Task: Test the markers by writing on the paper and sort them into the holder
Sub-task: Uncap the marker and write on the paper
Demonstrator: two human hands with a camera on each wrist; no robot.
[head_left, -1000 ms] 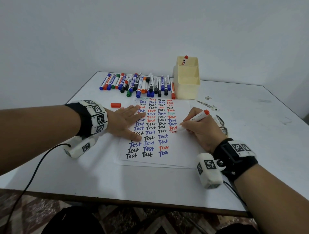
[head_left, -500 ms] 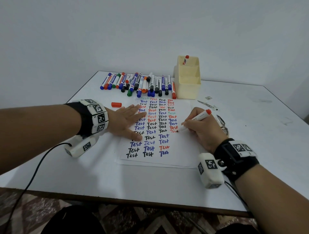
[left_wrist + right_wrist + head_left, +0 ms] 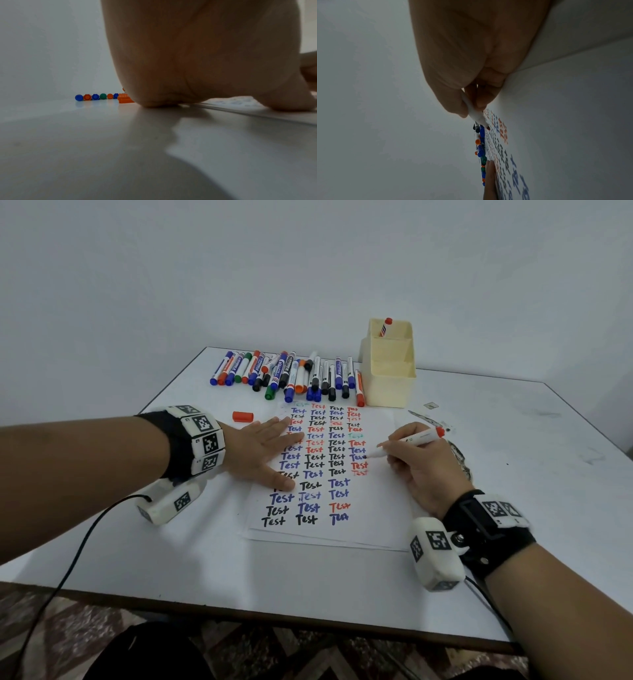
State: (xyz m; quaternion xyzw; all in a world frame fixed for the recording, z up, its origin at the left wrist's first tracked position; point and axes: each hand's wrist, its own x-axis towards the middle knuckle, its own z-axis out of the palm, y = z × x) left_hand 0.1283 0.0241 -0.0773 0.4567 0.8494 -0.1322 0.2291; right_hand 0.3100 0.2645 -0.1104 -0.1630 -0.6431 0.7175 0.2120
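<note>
Marker [image 3: 407,442], white-barrelled with an orange end plug, lies tilted right of frame centre in the head view, pinched between the thumb and curled fingers [image 3: 394,440] of the right hand [image 3: 428,470]. Its uncapped tip points left and sits at or just above the right-hand column of writing on the paper [image 3: 373,508]; actual contact cannot be told. In the right wrist view the same marker [image 3: 473,112] runs out from the pinched fingertips toward the sheet.

Left hand [image 3: 260,453], centre left of frame, lies flat on the paper's left edge, fingers straight and slightly spread, holding nothing; the left wrist view shows the heel of that hand [image 3: 197,60] resting on the desk [image 3: 120,148] beside the stacked sheet edges.

The paper bears columns of the word "Test" in blue, black, orange and one greenish entry.

Loose orange cap [image 3: 243,416] lies on the desk just above the left hand, apart from it.

Row of capped markers [image 3: 287,374] lies along the far edge of the desk, upper centre of frame. The cream holder [image 3: 388,385] stands at its right end, just beside the last marker, with one orange-capped marker [image 3: 385,326] upright in its rear compartment.
</note>
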